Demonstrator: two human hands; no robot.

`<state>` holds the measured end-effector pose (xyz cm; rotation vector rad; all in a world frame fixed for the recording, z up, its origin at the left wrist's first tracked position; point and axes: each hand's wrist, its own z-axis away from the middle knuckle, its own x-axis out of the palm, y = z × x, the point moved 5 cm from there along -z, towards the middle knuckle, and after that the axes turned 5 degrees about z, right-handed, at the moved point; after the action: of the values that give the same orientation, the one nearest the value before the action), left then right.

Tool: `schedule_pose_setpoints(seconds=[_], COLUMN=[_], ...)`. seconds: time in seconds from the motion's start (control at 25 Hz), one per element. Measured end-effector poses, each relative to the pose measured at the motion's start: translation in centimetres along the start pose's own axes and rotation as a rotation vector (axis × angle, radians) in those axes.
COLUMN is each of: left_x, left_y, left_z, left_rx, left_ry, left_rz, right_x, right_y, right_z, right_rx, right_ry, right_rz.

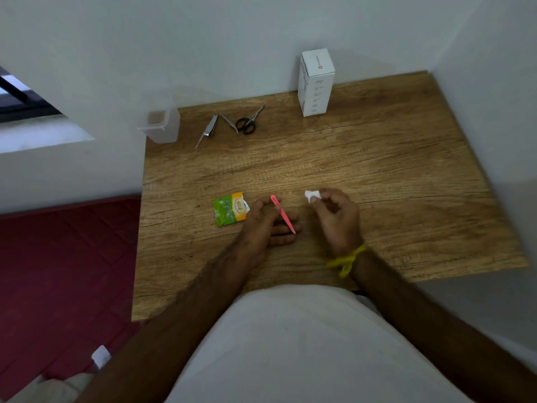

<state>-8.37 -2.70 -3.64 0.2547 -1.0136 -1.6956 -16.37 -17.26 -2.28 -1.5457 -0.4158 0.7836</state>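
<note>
My left hand (pixel 266 223) rests on the wooden table (pixel 377 170) and pinches pink tweezers (pixel 282 213) between thumb and forefinger, the tip pointing down toward its other fingers. My right hand (pixel 337 216), with a yellow thread around the wrist, pinches a small white wad (pixel 312 195) just above the table, to the right of the tweezers. A torn green and orange sachet (pixel 230 208) lies flat just left of my left hand.
At the back of the table lie nail clippers (pixel 209 130), a small metal tool (pixel 229 123) and black-handled scissors (pixel 249 121). A clear plastic container (pixel 161 125) stands at the back left corner, a tall white box (pixel 315 82) against the wall.
</note>
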Motion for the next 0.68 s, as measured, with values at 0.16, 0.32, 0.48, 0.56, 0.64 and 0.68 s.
schedule_pose_setpoints(seconds=[0.16, 0.32, 0.48, 0.56, 0.64, 0.68], left_x=[0.1, -0.3, -0.6, -0.6, -0.6, -0.5], left_y=[-0.3, -1.0, -1.2, -1.2, -1.1, -1.0], left_z=[0.5, 0.3, 0.3, 0.3, 0.3, 0.4], left_rx=[-0.009, -0.017, 0.023, 0.039, 0.052, 0.058], left_ry=[-0.091, -0.143, -0.14, -0.129, -0.144, -0.158], left_rz=[-0.025, 0.035, 0.004, -0.036, -0.083, -0.101], right_x=[1.3, 1.9, 2.1, 1.8, 1.9, 2.1], right_y=[0.9, 1.2, 2.2, 1.7, 0.4, 0.0], right_z=[-2.3, -1.3, -0.9, -0.8, -0.5, -0.2], right_rx=[0.421, 0.497, 0.373, 0.186, -0.087, -0.21], right_ry=[-0.048, -0.078, 0.027, 0.116, 0.127, 0.097], right_rz=[-0.412, -0.522, -0.339, -0.144, 0.047, 0.119])
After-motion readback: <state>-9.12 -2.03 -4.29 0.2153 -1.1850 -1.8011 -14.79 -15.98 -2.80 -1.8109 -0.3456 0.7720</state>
